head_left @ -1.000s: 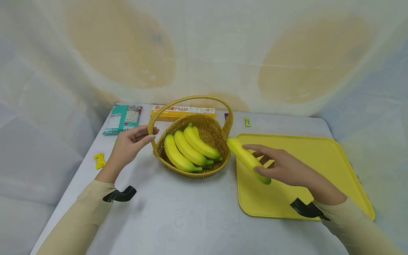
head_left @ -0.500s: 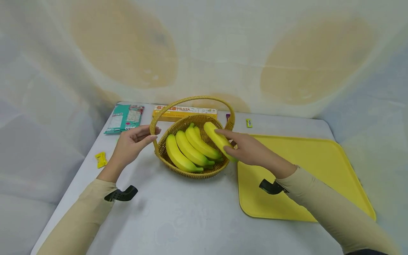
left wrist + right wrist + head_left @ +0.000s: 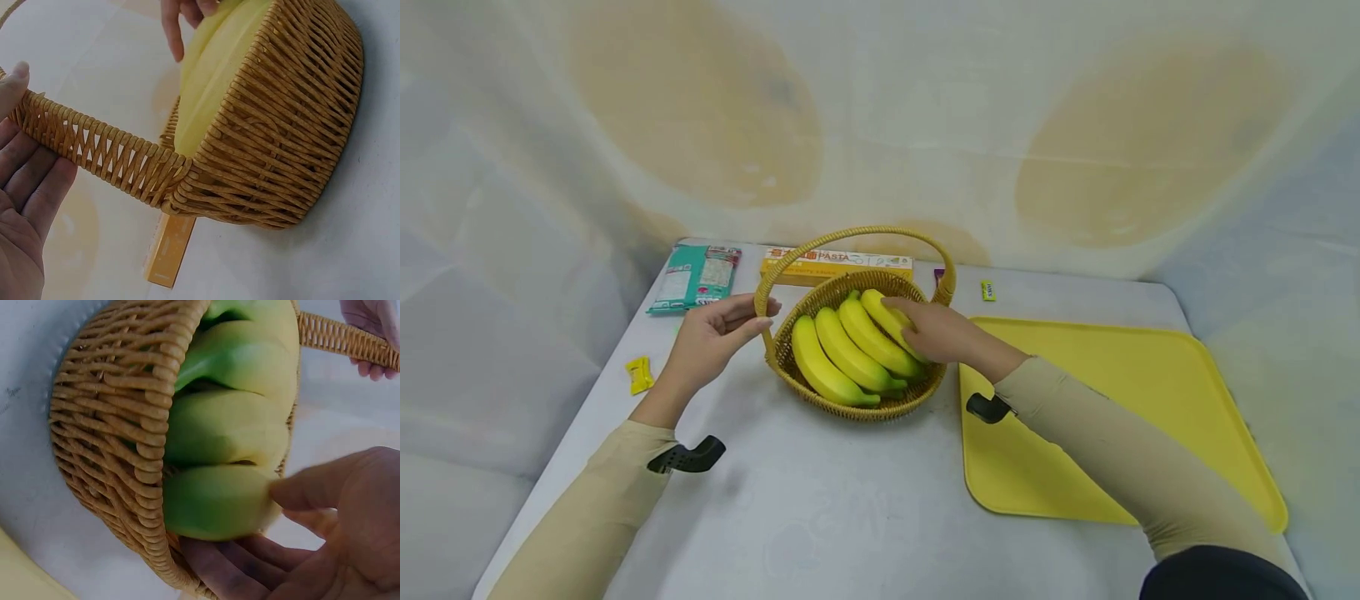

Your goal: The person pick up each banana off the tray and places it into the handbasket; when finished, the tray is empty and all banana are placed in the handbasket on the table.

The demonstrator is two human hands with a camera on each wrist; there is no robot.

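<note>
Draped pale cloth backs the grey table (image 3: 820,500). Inside the round woven wicker basket (image 3: 850,400), a smooth yellow banana (image 3: 880,310) lies beside three others, the right hand (image 3: 934,332) curled around it. It looks light, firm and slightly slick, best gripped mid-length. The left hand (image 3: 711,337) holds the looped wicker handle (image 3: 100,153).
</note>
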